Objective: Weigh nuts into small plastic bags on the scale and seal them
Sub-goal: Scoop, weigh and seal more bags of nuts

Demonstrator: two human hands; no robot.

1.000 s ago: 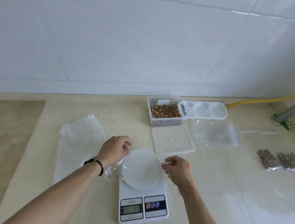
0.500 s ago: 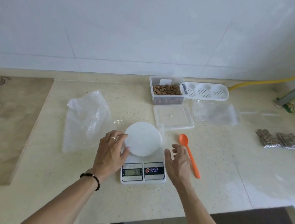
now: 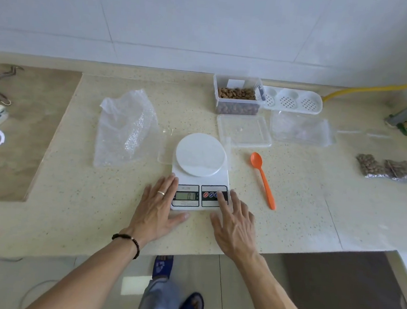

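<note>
While both flat, empty hands, left hand (image 3: pixel 157 204) and right hand (image 3: pixel 234 219), flanked the scale (image 3: pixel 200 178) on the counter (image 3: pixel 73 192), its clear bag (image 3: pixel 166 147) looked flimsy, best pinched at its mouth.

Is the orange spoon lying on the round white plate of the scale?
No, the orange plastic spoon lies on the speckled countertop to the right of the white digital kitchen scale, clear of its round plate.
</note>
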